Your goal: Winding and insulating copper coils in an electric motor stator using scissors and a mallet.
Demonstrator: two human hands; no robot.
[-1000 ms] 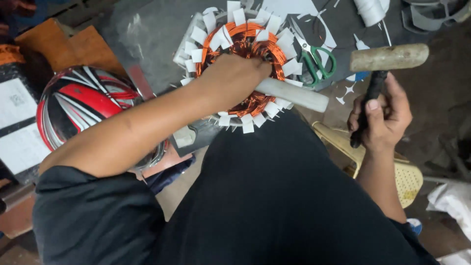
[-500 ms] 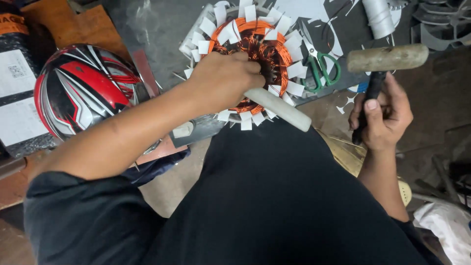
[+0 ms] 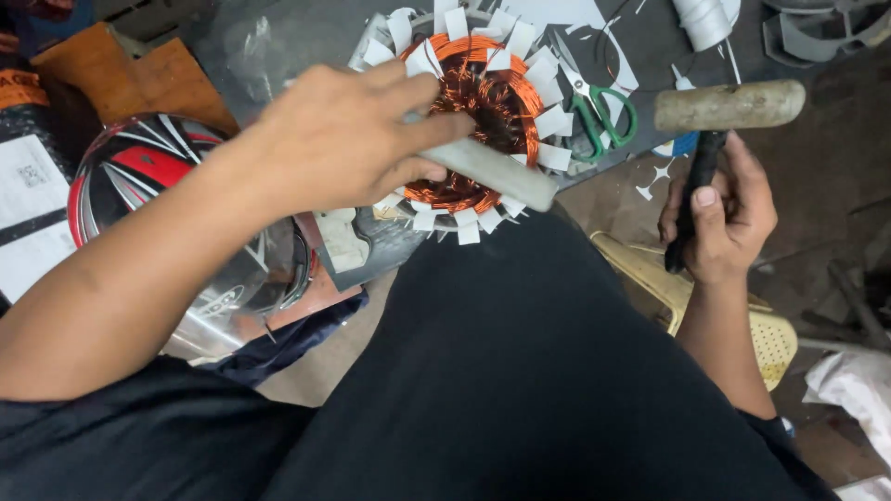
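Head view, entry one: our left hand (image 3: 348,134), fingers curled and pressed around a grey rod (image 3: 497,174), which it lays slantwise across the motor stator (image 3: 478,102). The stator sits on the dark desk (image 3: 269,56) just ahead of our lap — a ring of copper-orange windings with white paper slips (image 3: 554,121) fanning out all round the rim. The rod's free end juts past the lower right edge of the ring.

Entry two: our right hand (image 3: 724,218), grip closed around the black handle of a mallet (image 3: 729,105). The pale cylindrical head is held level, well apart from the stator, off to the right of the desk edge.

Entry three, surroundings: green-handled scissors (image 3: 603,111) lie on the desk just beside the stator's right side. A roll of white cord (image 3: 703,19) stands at the far edge. A red, white and black helmet (image 3: 139,176) rests at left under our forearm. A yellowish plastic stool (image 3: 742,315) shows below the right wrist — partly hidden by our black-clothed lap.
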